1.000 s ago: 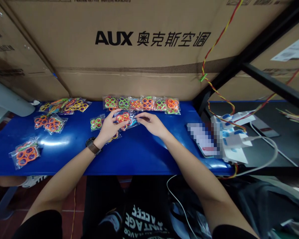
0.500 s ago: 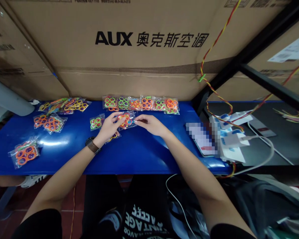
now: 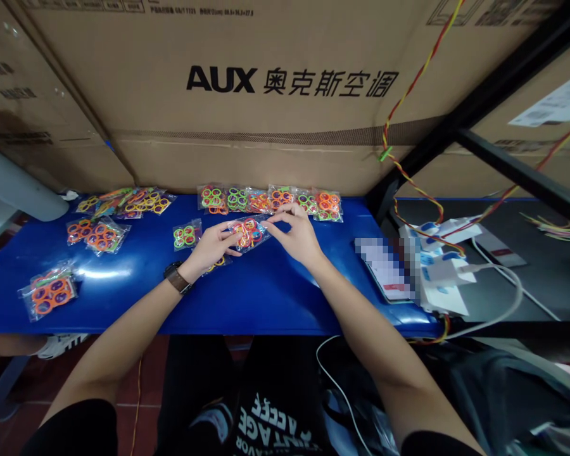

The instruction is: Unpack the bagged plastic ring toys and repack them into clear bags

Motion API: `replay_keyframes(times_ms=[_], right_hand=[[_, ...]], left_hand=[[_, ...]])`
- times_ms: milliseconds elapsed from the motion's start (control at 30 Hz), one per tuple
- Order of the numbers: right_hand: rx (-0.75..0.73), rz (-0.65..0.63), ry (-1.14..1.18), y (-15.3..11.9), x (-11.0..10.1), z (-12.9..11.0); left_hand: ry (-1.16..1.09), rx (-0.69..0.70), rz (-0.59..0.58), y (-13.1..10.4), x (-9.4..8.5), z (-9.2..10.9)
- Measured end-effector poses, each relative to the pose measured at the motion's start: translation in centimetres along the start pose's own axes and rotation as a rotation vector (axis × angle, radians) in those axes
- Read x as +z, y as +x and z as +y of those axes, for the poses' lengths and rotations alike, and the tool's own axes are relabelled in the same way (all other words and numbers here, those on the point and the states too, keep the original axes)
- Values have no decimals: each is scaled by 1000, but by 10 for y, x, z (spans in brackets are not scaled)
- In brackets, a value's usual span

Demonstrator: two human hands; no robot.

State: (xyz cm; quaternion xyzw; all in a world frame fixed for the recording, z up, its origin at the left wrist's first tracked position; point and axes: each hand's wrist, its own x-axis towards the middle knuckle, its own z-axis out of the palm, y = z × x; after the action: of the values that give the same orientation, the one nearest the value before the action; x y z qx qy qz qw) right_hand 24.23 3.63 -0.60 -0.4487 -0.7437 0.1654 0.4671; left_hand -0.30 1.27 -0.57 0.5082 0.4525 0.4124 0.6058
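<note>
A clear plastic packet (image 3: 251,233) with red and yellow ring-shaped pieces is held over the blue table (image 3: 266,291). My left hand (image 3: 211,248) grips its left side, thumb across the front. At its right upper edge, my right hand (image 3: 297,235) pinches the film between thumb and forefinger, the other fingers raised. A packet with yellow rings (image 3: 218,263) lies partly hidden beneath my left hand. Just left of that hand rests a packet of green rings (image 3: 186,236).
Along the cardboard box (image 3: 289,152) stands a row of ring packets (image 3: 237,198). More packets (image 3: 105,236) lie at the left, one with orange rings (image 3: 51,296) near the front. A phone (image 3: 382,269) and white chargers (image 3: 444,266) with cables sit at the right.
The packet has turned, its right end tilting up. My right hand has shifted slightly up and right, its fingers lifting, and the packet shows more clearly between my hands.
</note>
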Motion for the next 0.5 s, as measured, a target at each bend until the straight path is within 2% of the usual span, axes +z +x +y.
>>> replay_keyframes(times_ms=[100, 200, 367, 500], right_hand=[[7, -79, 73, 1, -4, -3], [88, -161, 107, 1, -5, -6], [98, -142, 126, 3, -4, -1], [141, -189, 164, 3, -1, 8]], left_hand=[[-13, -27, 31, 0, 2, 0], [-16, -10, 38, 1, 2, -2], [-41, 2, 95, 3, 1, -5], [-77, -9, 112, 3, 1, -6]])
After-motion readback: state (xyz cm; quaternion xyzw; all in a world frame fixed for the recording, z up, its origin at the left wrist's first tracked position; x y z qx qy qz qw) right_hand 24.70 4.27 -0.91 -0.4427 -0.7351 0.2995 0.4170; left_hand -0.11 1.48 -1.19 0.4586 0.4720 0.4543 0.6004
